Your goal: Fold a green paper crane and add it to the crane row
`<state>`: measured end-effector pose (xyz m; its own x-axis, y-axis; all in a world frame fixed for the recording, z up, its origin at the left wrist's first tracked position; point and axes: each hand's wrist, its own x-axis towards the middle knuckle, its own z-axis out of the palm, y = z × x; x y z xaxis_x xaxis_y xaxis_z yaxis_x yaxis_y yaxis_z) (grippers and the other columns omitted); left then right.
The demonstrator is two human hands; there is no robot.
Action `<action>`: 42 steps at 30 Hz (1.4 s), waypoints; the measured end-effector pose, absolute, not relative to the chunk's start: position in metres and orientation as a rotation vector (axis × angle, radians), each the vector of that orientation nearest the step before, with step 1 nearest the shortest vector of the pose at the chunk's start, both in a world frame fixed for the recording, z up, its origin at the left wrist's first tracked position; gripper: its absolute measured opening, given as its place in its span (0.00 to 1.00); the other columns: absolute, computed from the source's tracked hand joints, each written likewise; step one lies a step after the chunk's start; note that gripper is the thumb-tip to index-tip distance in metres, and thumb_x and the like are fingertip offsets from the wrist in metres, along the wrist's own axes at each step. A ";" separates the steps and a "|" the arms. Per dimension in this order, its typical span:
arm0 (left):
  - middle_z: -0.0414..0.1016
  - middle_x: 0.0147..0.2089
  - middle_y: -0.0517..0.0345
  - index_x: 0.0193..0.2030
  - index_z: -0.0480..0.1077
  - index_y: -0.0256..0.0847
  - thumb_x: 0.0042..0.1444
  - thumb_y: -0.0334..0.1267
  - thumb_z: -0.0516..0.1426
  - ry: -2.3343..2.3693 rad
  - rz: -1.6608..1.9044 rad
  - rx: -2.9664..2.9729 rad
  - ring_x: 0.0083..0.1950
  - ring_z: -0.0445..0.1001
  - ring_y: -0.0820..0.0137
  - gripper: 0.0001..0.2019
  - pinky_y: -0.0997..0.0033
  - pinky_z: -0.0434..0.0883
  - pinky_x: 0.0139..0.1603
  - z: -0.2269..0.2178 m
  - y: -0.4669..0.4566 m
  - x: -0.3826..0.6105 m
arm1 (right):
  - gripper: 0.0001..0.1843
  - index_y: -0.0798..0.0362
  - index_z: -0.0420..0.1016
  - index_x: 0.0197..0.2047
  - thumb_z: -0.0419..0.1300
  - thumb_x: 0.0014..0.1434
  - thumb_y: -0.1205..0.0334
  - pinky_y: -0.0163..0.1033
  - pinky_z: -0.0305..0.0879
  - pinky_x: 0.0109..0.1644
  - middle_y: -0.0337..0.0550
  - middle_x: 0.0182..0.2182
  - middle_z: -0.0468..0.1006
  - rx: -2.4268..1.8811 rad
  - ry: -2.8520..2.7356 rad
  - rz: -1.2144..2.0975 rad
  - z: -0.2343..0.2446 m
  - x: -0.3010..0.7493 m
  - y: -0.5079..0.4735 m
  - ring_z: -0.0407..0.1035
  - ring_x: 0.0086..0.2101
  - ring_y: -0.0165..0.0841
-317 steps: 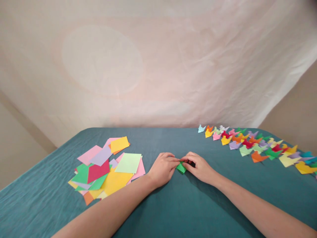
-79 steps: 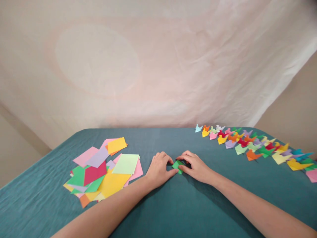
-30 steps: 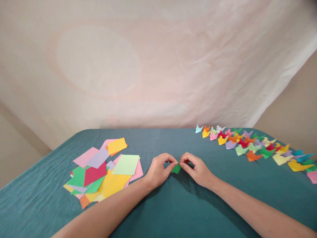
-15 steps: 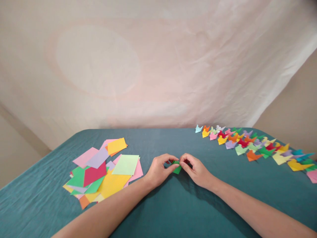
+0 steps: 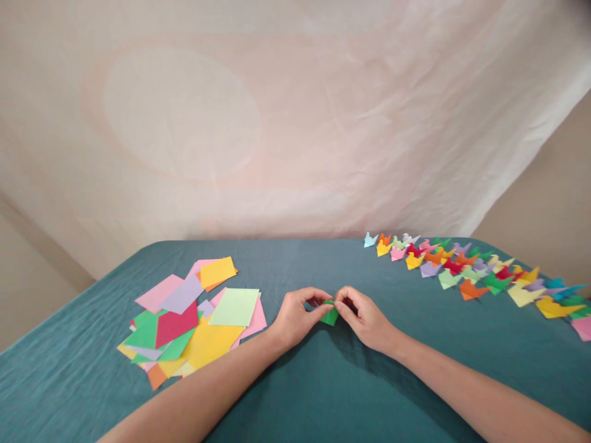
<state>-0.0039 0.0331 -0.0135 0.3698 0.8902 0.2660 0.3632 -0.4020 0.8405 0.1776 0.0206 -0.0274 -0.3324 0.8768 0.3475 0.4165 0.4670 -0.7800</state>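
Note:
A small folded green paper piece (image 5: 330, 316) is held just above the teal table (image 5: 323, 394), near its middle. My left hand (image 5: 298, 317) pinches the piece's left side between thumb and forefinger. My right hand (image 5: 364, 317) pinches its right side the same way. The fingertips of both hands meet over the paper and hide most of it. Both forearms reach in from the bottom edge.
A loose pile of coloured paper squares (image 5: 194, 314) lies to the left of my hands. Rows of several folded paper birds (image 5: 471, 271) run along the table's right side, back to front. A pale wrinkled cloth (image 5: 277, 123) hangs behind the table.
The green piece lay flat under my fingers 2.6 s ago; both hands have since lifted and pinched it. Over the last second the hands barely moved.

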 end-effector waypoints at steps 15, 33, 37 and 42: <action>0.76 0.31 0.59 0.36 0.75 0.39 0.52 0.39 0.58 1.092 0.968 1.884 0.32 0.71 0.72 0.08 0.75 0.68 0.36 -0.014 0.033 -0.004 | 0.05 0.51 0.63 0.34 0.49 0.61 0.62 0.36 0.62 0.37 0.40 0.30 0.68 -1.053 -1.957 0.619 -0.023 0.175 0.016 0.64 0.31 0.31; 0.78 0.31 0.57 0.33 0.76 0.37 0.49 0.42 0.60 1.085 0.962 1.728 0.32 0.74 0.70 0.10 0.73 0.70 0.36 -0.009 0.033 -0.004 | 0.04 0.52 0.65 0.34 0.51 0.60 0.63 0.35 0.62 0.36 0.39 0.29 0.70 -1.073 -1.905 0.636 -0.021 0.174 0.013 0.65 0.30 0.30; 0.78 0.30 0.56 0.32 0.76 0.37 0.49 0.42 0.60 1.082 0.951 1.699 0.32 0.74 0.70 0.10 0.73 0.70 0.35 -0.008 0.033 -0.004 | 0.04 0.52 0.65 0.34 0.52 0.59 0.63 0.35 0.62 0.36 0.39 0.29 0.69 -1.080 -1.892 0.651 -0.019 0.173 0.013 0.66 0.30 0.30; 0.78 0.30 0.56 0.31 0.76 0.36 0.48 0.42 0.61 1.075 0.962 1.647 0.31 0.74 0.70 0.10 0.74 0.69 0.34 -0.011 0.035 -0.004 | 0.04 0.52 0.64 0.36 0.52 0.60 0.61 0.34 0.62 0.35 0.38 0.29 0.69 -1.090 -1.838 0.743 -0.021 0.174 0.015 0.65 0.30 0.30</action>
<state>-0.0039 0.0345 -0.0107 0.3136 0.9417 0.1222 0.2257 -0.1989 0.9537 0.1741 0.0148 -0.0213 -0.2582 0.8939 0.3665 0.3879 0.4433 -0.8081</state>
